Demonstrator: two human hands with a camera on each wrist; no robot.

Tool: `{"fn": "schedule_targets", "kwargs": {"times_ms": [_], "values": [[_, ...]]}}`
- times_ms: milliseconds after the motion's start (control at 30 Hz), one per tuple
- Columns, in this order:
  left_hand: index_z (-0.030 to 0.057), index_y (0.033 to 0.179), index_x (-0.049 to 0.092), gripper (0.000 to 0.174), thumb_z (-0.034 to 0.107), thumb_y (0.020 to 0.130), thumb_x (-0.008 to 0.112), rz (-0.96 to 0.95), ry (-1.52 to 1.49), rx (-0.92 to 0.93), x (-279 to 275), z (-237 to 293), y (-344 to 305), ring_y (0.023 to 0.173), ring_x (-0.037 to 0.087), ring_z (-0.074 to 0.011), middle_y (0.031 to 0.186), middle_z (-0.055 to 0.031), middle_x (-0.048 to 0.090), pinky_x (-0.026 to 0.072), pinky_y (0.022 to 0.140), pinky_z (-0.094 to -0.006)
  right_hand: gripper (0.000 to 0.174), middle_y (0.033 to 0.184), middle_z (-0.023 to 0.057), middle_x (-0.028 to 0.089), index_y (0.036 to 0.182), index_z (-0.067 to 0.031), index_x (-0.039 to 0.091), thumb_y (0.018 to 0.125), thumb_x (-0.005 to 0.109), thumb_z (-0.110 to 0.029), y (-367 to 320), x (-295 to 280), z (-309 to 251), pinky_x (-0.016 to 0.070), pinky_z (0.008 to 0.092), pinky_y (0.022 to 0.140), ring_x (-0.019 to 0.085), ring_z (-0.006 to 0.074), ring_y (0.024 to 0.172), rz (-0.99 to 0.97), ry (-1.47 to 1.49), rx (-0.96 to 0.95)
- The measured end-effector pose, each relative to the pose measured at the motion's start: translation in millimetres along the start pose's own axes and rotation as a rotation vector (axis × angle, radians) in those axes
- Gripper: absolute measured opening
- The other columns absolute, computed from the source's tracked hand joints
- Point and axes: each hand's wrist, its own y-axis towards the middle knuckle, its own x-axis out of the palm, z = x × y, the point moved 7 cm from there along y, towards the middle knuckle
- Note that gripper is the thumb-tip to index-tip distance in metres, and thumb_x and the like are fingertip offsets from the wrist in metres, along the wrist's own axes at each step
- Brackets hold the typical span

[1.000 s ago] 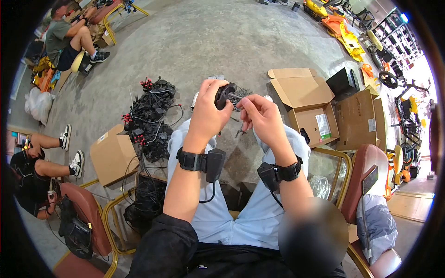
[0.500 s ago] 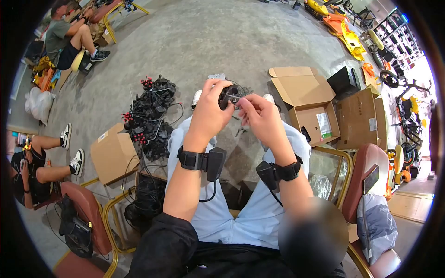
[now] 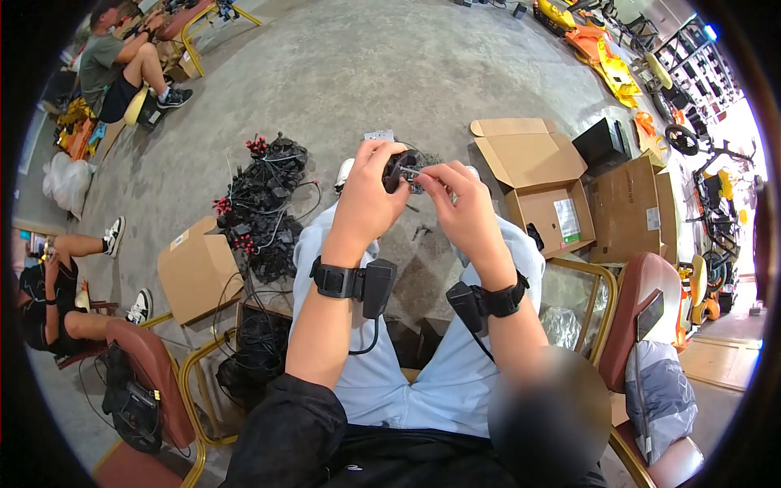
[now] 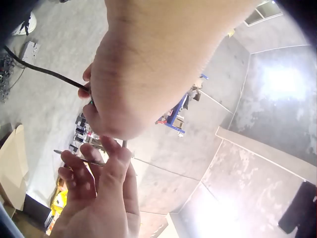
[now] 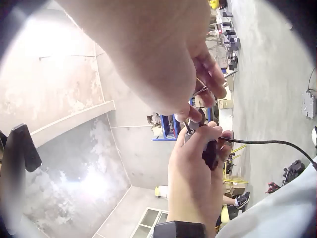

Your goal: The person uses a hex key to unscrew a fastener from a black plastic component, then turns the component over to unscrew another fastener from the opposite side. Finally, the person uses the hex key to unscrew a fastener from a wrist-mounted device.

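In the head view, my left hand [image 3: 370, 195] holds a dark rounded part [image 3: 394, 172] up in front of my knees. A black cable [image 5: 267, 142] trails from that part in the right wrist view. My right hand [image 3: 465, 203] is close beside it, thumb and forefinger pinching a small thin metal piece [image 3: 411, 171] at the part's open side. The left wrist view also shows a slim pointed metal tool [image 4: 81, 159] lying across the right hand's other fingers. My left palm and wrist hide most of the dark part there.
Black devices with cables and red tips [image 3: 272, 195] lie in a heap on the floor at left. An open cardboard box [image 3: 561, 220] stands at right, beside a chair [image 3: 643, 301]. A small grey metal box [image 3: 379, 137] lies beyond my hands. Two people sit at left.
The right fingers have moved in close to the dark part and shifted their pinch on the metal piece. My left hand has stayed nearly still. The seated person at lower left has shifted position.
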Motion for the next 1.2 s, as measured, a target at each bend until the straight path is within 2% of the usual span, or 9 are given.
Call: {"fn": "schedule_targets", "kwargs": {"times_ms": [133, 200, 533, 633, 800, 867, 967, 1067, 1200], "values": [[0.0020, 0.117, 0.061, 0.041, -0.001, 0.077, 0.068, 0.008, -0.002, 0.005, 0, 0, -1, 0.105, 0.062, -0.0344, 0.115, -0.0155, 0.060, 0.0506, 0.090, -0.0384, 0.017, 0.083, 0.0091, 0.065, 0.101, -0.0006, 0.069, 0.098, 0.060, -0.014, 1, -1, -6, 0.0494, 0.0317, 0.063, 0.065, 0.0169, 0.072, 0.037, -0.023, -0.089], [0.0026, 0.117, 0.061, 0.041, -0.001, 0.077, 0.068, 0.008, 0.011, -0.033, 0, 0, 0, 0.104, 0.062, -0.0337, 0.115, -0.0155, 0.060, 0.0507, 0.089, -0.0378, 0.019, 0.074, 0.0055, 0.064, 0.100, -0.0015, 0.068, 0.101, 0.057, -0.016, -6, 18, 23, 0.0482, 0.0290, 0.057, 0.063, 0.0126, 0.064, -0.189, 0.474, 0.475], [0.0020, 0.115, 0.061, 0.039, -0.001, 0.077, 0.068, 0.028, -0.040, -0.013, -2, -2, 0, 0.102, 0.062, -0.0314, 0.111, -0.0148, 0.060, 0.0503, 0.089, -0.0363, 0.021, 0.070, 0.0033, 0.063, 0.101, -0.0009, 0.068, 0.100, 0.060, -0.020, -4, 14, 17, 0.0463, 0.0271, 0.058, 0.057, 0.0083, 0.062, -0.125, 0.365, 0.329], [0.0013, 0.115, 0.061, 0.039, -0.001, 0.077, 0.068, 0.017, -0.038, 0.010, 0, -2, 1, 0.103, 0.062, -0.0316, 0.112, -0.0150, 0.060, 0.0502, 0.089, -0.0363, 0.020, 0.074, 0.0065, 0.063, 0.102, -0.0004, 0.069, 0.098, 0.062, -0.018, -2, 8, 14, 0.0480, 0.0295, 0.062, 0.060, 0.0136, 0.066, -0.074, 0.241, 0.273], [0.0011, 0.116, 0.061, 0.041, -0.002, 0.076, 0.068, 0.009, -0.004, 0.006, 0, -6, 0, 0.104, 0.062, -0.0328, 0.114, -0.0158, 0.060, 0.0499, 0.091, -0.0371, 0.013, 0.087, 0.0121, 0.064, 0.100, -0.0016, 0.070, 0.094, 0.066, -0.012, -1, 2, -4, 0.0492, 0.0322, 0.067, 0.063, 0.0257, 0.073, 0.039, -0.017, -0.110], [0.0008, 0.116, 0.061, 0.041, -0.002, 0.076, 0.068, 0.016, -0.007, 0.006, -1, -5, 0, 0.104, 0.062, -0.0328, 0.113, -0.0160, 0.060, 0.0499, 0.091, -0.0373, 0.012, 0.085, 0.0117, 0.063, 0.099, -0.0015, 0.070, 0.093, 0.067, -0.012, -2, 1, -5, 0.0489, 0.0321, 0.067, 0.063, 0.0246, 0.072, 0.045, -0.005, -0.117], [0.0005, 0.116, 0.061, 0.041, -0.001, 0.076, 0.069, 0.022, 0.009, -0.007, -1, -2, -1, 0.103, 0.062, -0.0327, 0.113, -0.0162, 0.060, 0.0498, 0.090, -0.0373, 0.015, 0.072, 0.0096, 0.062, 0.099, -0.0002, 0.069, 0.096, 0.063, -0.014, -3, 10, 14, 0.0456, 0.0304, 0.060, 0.055, 0.0149, 0.062, -0.083, 0.277, 0.299], [0.0004, 0.115, 0.061, 0.040, -0.001, 0.076, 0.069, 0.052, 0.043, -0.013, 0, -5, 0, 0.102, 0.062, -0.0322, 0.111, -0.0158, 0.061, 0.0499, 0.090, -0.0371, 0.017, 0.069, 0.0094, 0.063, 0.100, 0.0004, 0.069, 0.097, 0.062, -0.015, -5, 11, 20, 0.0438, 0.0298, 0.057, 0.051, 0.0119, 0.059, -0.161, 0.373, 0.460], [0.0013, 0.115, 0.061, 0.040, -0.001, 0.076, 0.069, 0.045, 0.015, -0.028, -2, -3, 0, 0.103, 0.063, -0.0321, 0.112, -0.0158, 0.061, 0.0499, 0.090, -0.0372, 0.017, 0.069, 0.0084, 0.063, 0.101, 0.0000, 0.069, 0.097, 0.062, -0.015, -3, 11, 19, 0.0430, 0.0288, 0.056, 0.050, 0.0117, 0.059, -0.097, 0.331, 0.296]]}}
